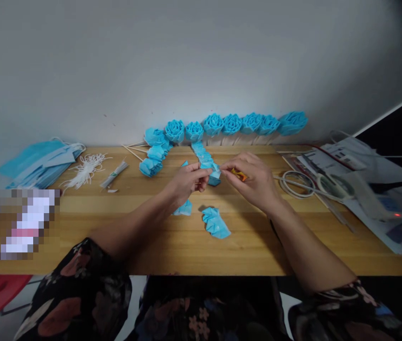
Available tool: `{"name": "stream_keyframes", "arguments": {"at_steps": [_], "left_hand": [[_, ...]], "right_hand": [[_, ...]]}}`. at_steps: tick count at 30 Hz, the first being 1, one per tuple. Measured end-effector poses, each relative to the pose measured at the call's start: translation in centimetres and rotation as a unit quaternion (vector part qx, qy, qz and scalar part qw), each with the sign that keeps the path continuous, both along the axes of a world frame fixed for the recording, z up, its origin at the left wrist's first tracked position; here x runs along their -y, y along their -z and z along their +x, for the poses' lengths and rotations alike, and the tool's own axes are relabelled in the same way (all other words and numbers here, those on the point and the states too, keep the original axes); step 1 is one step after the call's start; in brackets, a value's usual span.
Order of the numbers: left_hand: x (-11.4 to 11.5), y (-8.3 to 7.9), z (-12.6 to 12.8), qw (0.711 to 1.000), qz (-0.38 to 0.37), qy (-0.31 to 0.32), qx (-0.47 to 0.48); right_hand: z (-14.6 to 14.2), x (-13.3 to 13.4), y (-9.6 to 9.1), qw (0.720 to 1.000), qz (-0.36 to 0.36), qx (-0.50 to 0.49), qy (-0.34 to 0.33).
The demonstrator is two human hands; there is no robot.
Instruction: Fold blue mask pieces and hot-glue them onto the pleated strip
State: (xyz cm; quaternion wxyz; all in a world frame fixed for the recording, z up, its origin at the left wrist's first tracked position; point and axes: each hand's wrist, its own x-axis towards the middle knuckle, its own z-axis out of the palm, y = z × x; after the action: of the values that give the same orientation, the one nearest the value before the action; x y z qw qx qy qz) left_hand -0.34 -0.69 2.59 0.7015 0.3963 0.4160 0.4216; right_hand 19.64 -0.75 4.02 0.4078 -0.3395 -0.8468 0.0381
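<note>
My left hand (190, 179) pinches a small blue pleated piece of fabric-like material (208, 166) between thumb and fingers over the middle of the table. Close on its right, my right hand (252, 180) has thumb and forefinger together at the edge of the same piece. A small yellow-orange object (239, 175) shows inside the curled right fingers; its kind is mostly hidden. Below the hands lies a loose pleated blue piece (216, 222), with another blue piece (184, 208) partly behind my left wrist. A blue pleated strip (200, 150) extends behind the hands.
Blue fabric roses (232, 124) on sticks line the wall. To the left are face masks (44, 163), white cords (87, 170), a bundle of thin strips (114, 174) and a blurred phone (30, 225). Scissors (334, 184), cables (296, 183) and papers lie at right.
</note>
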Motion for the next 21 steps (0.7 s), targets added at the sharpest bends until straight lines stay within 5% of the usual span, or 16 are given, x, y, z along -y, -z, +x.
{"name": "stream_keyframes", "arguments": {"at_steps": [21], "left_hand": [[0.23,-0.17,0.08,0.999,0.003,0.032,0.010]], "right_hand": [[0.12,-0.04,0.43,0.999,0.024,0.028,0.005]]}}
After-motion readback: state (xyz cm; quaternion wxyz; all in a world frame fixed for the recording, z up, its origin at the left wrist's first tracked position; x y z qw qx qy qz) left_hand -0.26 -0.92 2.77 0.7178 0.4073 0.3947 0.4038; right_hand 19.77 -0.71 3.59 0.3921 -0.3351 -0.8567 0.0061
